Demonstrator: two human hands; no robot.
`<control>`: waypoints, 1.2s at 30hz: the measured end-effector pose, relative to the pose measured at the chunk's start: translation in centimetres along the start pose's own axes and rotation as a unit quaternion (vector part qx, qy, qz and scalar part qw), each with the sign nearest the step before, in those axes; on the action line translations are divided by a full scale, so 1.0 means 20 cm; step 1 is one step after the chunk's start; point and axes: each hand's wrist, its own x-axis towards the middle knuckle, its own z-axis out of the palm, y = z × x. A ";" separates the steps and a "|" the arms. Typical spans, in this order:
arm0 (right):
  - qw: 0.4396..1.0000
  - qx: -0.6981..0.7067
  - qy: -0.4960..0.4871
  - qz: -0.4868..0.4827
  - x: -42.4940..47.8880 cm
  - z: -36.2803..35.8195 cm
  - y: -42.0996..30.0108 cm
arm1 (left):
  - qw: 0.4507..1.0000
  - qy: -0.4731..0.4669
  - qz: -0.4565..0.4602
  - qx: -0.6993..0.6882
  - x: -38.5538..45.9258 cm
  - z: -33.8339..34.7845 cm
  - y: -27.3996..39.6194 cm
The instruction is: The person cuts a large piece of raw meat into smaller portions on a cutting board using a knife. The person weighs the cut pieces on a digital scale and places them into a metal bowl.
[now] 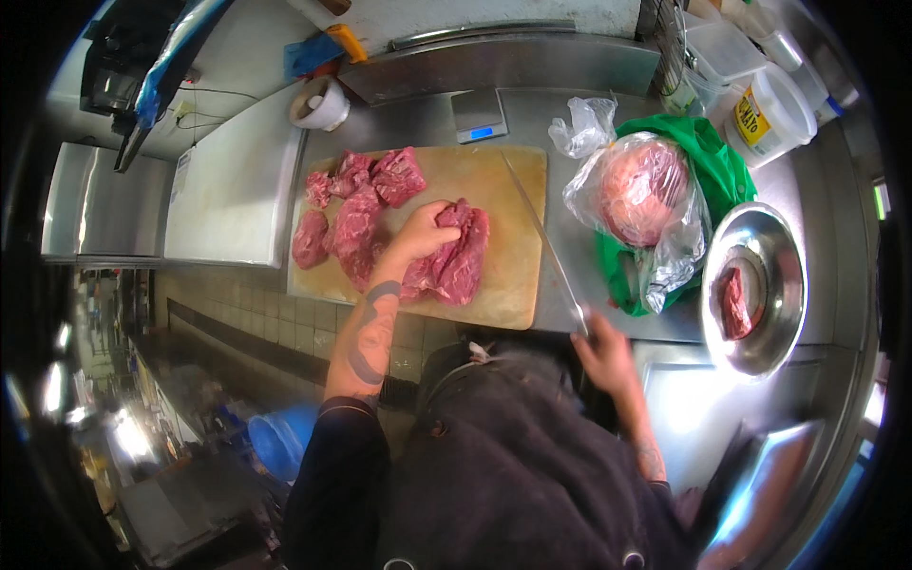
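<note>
My left hand [427, 231] grips the upper part of a piece of raw red meat [459, 267] on the tan cutting board [509, 285]. Its fingertips are partly hidden in the folds of the meat. More raw meat pieces [356, 224] lie to the left on the same board. By the counter's front edge, my right hand [604, 353] holds a long-bladed knife [541, 242] by its handle. The blade points away from me and crosses the board's right edge, apart from the meat I hold. That hand looks slightly blurred.
Right of the board, a plastic-wrapped piece of meat [645, 189] rests on a green bag [719, 160]. A steel bowl [787, 285] holds one meat strip [736, 305]. Behind the board are a digital scale [481, 114] and a white container [320, 105]. Plastic tubs [773, 117] stand far right.
</note>
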 end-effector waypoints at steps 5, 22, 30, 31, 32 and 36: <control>0.999 0.004 0.047 0.024 -0.02 0.16 -0.01 | 0.992 -0.101 0.072 0.013 0.11 0.05 0.12; 0.987 -0.155 0.035 -0.014 0.16 0.52 -0.39 | 0.928 0.220 0.180 0.239 -0.60 0.18 -0.01; 0.940 -0.321 -0.061 -0.100 0.28 0.49 -0.40 | 0.905 0.298 0.174 0.250 -0.57 0.33 -0.11; 0.938 -0.320 -0.058 -0.121 0.29 0.49 -0.39 | 0.902 0.310 0.178 0.244 -0.56 0.34 -0.13; 0.936 -0.318 -0.055 -0.142 0.29 0.48 -0.39 | 0.898 0.322 0.181 0.238 -0.55 0.35 -0.14; 0.915 -0.378 -0.093 -0.109 0.26 0.51 -0.36 | 0.875 0.370 0.185 0.253 -0.53 0.40 -0.17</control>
